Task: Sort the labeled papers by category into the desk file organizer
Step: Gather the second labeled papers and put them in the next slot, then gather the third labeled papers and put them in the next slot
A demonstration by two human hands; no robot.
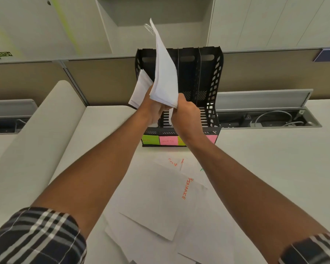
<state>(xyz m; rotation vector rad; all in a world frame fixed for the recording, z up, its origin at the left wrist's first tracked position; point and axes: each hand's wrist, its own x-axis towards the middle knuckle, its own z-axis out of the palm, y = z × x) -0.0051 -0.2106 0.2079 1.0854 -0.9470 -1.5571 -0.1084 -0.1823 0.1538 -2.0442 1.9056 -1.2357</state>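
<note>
A black desk file organizer [210,77] with several upright slots stands at the back of the desk, green and pink sticky labels [169,140] along its front. Both my hands are raised in front of its left slots. My left hand [152,108] and my right hand [186,111] together grip a clipped bundle of white papers [165,73], held upright over the organizer. Another white sheet [140,88] leans out of the leftmost slot beside my left hand. Loose labeled papers lie on the desk below my arms, the top one [160,199] marked FINANCE in red.
A white raised partition ledge [36,134] runs along the left. An open cable trough [271,119] with wires sits right of the organizer. White cabinets and an open shelf [154,12] hang above. The desk surface [274,168] stretches to the right.
</note>
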